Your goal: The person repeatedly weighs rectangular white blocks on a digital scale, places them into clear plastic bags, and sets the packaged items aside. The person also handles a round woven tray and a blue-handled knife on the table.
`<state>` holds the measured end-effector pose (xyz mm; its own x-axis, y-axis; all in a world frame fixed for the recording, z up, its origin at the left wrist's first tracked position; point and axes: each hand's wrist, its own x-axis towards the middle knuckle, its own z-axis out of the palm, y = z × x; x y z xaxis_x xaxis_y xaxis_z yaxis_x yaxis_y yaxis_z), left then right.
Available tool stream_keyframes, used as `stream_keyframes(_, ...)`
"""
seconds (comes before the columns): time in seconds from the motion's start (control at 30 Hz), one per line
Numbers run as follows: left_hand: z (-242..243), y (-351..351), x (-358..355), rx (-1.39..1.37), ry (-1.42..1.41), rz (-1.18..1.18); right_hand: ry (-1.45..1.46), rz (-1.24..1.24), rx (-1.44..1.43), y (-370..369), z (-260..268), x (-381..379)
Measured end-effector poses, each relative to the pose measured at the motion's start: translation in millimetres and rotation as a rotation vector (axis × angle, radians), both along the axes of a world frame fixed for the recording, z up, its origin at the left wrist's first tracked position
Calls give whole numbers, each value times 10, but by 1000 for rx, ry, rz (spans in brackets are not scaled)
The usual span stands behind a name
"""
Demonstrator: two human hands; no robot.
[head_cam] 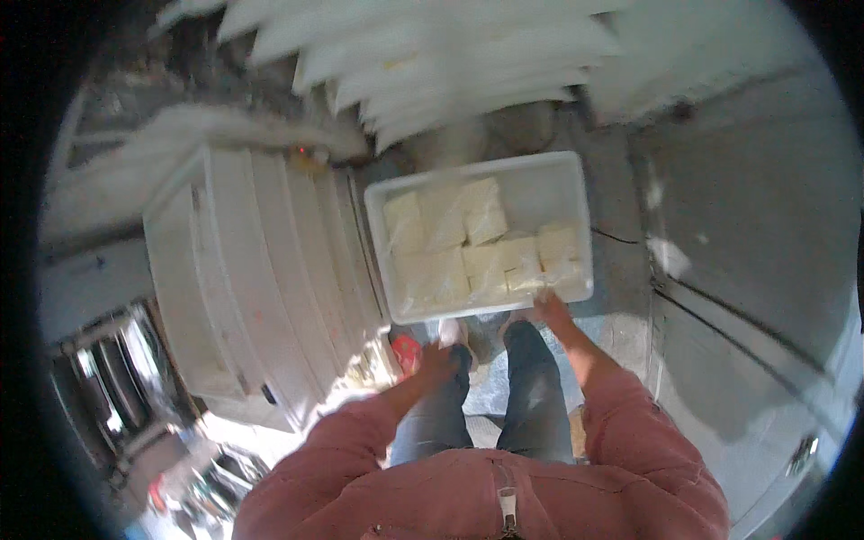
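A white plastic tray (540,179) stands low before my feet and holds several pale yellowish blocks (439,216), some under what looks like clear film. My right hand (552,309) is at the near right edge of the tray, over its rim, close to the blocks; blur hides whether its fingers grip anything. Over my left thigh, a little short of the tray's near rim, is my left hand (437,364), blurred, with nothing visible in it.
Stacked white trays or containers (432,61) rise beyond the tray. A pale ribbed cabinet-like unit (270,270) stands at left, near a red item (406,354). Large grey panels with a metal latch (803,455) flank the right. A thin cable (614,236) lies beside the tray.
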<state>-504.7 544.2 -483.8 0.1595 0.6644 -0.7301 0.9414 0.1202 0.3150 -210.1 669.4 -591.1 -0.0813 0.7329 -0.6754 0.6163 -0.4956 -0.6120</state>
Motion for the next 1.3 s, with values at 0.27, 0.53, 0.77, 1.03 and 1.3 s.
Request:
stream_keyframes(0.27,1696,-442,284,-297,-526,-991,-390,-274,9,-4307,2268,1503)
stream_keyframes(0.53,1939,-417,433,-43,-229,-1292,-416,-1328,-19,-7225,3896,-581)
stream_keyframes(0.77,2150,-1966,1276,-107,-273,-1504,-594,-1596,106,-8444,4403,-1292)
stream_keyframes(1.03,3042,-5825,2513,-328,-603,-1410,-668,-2073,478,-10931,5213,-872)
stream_keyframes(1.3,4458,-7752,3268,-493,-752,-1781,-1353,-1635,547,-12669,6002,12)
